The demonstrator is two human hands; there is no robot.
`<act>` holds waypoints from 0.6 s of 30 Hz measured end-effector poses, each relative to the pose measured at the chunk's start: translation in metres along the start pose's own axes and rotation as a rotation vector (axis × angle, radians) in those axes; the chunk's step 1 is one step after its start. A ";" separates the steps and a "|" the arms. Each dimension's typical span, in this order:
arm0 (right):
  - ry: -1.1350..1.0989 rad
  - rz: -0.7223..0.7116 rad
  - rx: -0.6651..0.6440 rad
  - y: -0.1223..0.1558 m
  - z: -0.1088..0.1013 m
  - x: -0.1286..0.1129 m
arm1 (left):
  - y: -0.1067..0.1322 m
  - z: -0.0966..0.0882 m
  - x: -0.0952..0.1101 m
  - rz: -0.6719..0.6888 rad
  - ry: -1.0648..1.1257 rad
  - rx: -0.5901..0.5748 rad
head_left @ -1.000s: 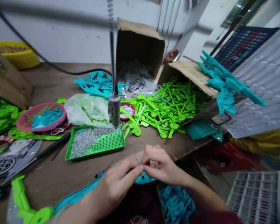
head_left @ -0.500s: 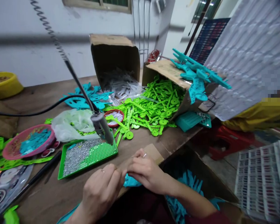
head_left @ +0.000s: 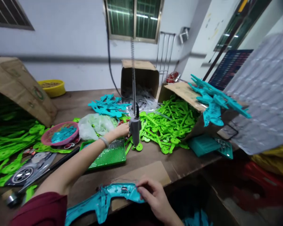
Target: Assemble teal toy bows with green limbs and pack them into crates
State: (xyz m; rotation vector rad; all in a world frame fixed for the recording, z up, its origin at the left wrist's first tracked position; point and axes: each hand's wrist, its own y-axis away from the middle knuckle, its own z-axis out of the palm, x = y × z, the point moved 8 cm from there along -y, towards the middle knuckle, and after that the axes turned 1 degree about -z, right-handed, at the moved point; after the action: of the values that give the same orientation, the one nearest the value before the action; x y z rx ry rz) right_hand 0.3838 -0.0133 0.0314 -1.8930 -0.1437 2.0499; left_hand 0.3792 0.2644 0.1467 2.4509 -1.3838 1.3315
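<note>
A long turquoise plastic shell (head_left: 101, 199) lies along the table's front edge, its hollow side up, with a small dark-and-silver part inside and thin wire. My right hand (head_left: 153, 196) pinches the right end of this shell between thumb and fingers. Stretched forward over the green tray, my left hand (head_left: 123, 129) is at the small red basket (head_left: 125, 120) of white pieces. A hanging electric screwdriver (head_left: 135, 130) covers its fingertips, so I cannot see what they touch. The green perforated tray (head_left: 110, 158) holds small metal screws, partly behind my forearm.
Bright green plastic parts (head_left: 169, 125) spill from a tipped carton on the right. Turquoise shells (head_left: 212, 100) rest on that carton. A pink basket (head_left: 47, 139) with turquoise pieces and a plastic bag (head_left: 94, 125) stand left. Cardboard (head_left: 155, 172) lies by my right hand.
My left hand has left my right hand and reached forward to the red basket beside the screwdriver. The turquoise shell now shows beneath my right hand. The view has turned left and up.
</note>
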 end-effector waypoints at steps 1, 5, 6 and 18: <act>0.008 0.007 0.025 0.000 -0.005 0.001 | -0.004 -0.003 -0.005 -0.022 0.035 0.013; 0.064 0.042 0.075 -0.003 -0.021 0.008 | -0.003 -0.062 -0.021 -0.136 0.206 0.229; 0.089 0.043 0.072 -0.005 -0.023 0.009 | 0.005 -0.083 -0.025 -0.176 0.260 0.310; 0.170 -0.130 -0.263 -0.078 0.093 -0.046 | 0.242 -0.044 0.017 -0.602 1.156 0.556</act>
State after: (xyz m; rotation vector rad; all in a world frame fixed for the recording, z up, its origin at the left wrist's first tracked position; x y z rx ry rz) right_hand 0.3092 0.0594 0.1084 -2.1398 -0.5022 1.8495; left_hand 0.1823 0.1239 0.0999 1.4171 -0.0099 2.4292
